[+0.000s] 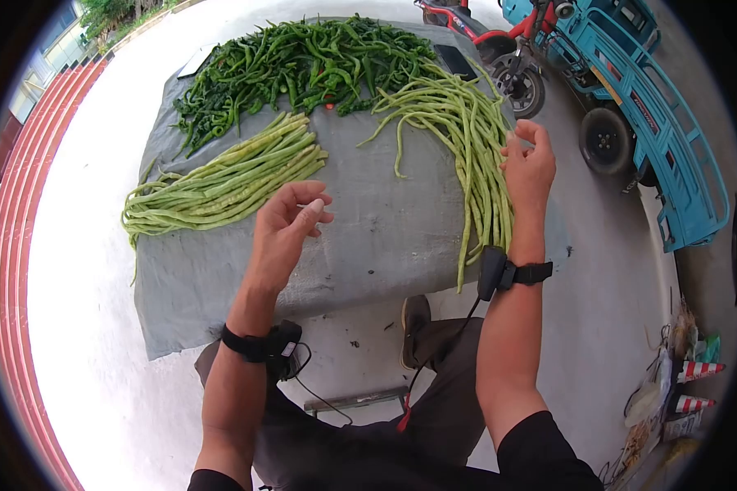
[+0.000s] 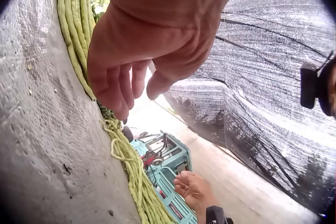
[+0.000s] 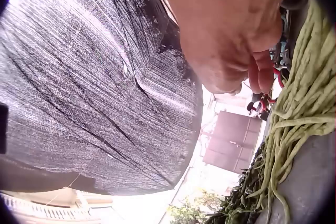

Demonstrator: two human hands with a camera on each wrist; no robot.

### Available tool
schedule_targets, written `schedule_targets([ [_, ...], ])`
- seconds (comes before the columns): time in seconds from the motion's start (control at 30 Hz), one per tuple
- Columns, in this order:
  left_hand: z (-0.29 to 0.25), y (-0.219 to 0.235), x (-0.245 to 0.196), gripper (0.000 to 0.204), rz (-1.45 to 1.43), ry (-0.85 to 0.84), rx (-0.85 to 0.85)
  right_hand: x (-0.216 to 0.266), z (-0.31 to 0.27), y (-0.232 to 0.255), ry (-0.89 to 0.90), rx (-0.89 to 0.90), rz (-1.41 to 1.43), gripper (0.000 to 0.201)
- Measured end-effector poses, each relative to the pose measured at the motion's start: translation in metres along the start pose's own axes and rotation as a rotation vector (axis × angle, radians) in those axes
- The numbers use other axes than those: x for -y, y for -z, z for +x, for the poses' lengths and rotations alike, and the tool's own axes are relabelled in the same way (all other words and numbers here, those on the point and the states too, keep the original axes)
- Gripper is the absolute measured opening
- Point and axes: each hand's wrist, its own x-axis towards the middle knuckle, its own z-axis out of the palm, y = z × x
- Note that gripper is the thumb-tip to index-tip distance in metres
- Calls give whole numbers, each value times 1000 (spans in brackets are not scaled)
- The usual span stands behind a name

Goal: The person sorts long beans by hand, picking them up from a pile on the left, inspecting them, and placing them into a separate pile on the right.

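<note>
My left hand (image 1: 282, 233) hovers over the grey sheet, near the cut ends of a neatly laid bundle of long beans (image 1: 229, 184). Its fingers are loosely bent, with nothing between them; the left wrist view shows this hand (image 2: 147, 45) from close up. On the other side my right hand (image 1: 531, 168) is raised beside a looser pile of long beans (image 1: 477, 135), fingers relaxed and holding nothing. In the right wrist view those long beans (image 3: 302, 92) hang down along the side of the hand (image 3: 231, 40).
A wide heap of green chili peppers (image 1: 303, 69) covers the back of the grey sheet (image 1: 377, 213). Dark flat objects, one a phone-like slab (image 1: 455, 62), lie at its back corners. A blue cargo tricycle (image 1: 647, 114) and a red scooter (image 1: 508, 41) stand to the right.
</note>
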Motion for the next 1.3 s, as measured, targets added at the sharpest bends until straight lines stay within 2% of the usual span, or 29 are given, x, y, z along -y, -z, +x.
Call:
schedule_targets([
  [0.1,0,3,2,32,43,26,84,9,-1,15,-128,119,-5,18],
  [0.2,-6,3,1,30,108,66,122,10,-5,20,-135,318,46,10],
  [0.4,-8,5,-1,32,142,93,176,15,-31,7,-215,891,-183,6],
  [0.5,-10,6,4,33,151,96,174,27,-39,-5,-379,1050,-332,9],
  [0.57,-11,4,5,34,165,79,189,29,-41,-8,-444,1011,-369,14],
  [0.63,-10,5,12,33,183,69,202,-3,-39,-10,-213,892,-429,19],
  [0.83,-12,8,10,30,285,32,174,-20,-38,-13,-124,771,-422,24],
  [0.93,-14,13,7,30,419,-44,113,-2,-40,-12,-71,785,-427,25],
  [1.03,-13,22,13,30,576,-166,34,-2,-36,-18,-194,873,-379,24],
  [1.13,-16,27,12,28,802,-230,-72,4,-39,-21,-192,877,-353,24],
  [1.3,-18,34,9,28,1124,-329,-222,10,-47,-30,-89,920,-269,23],
])
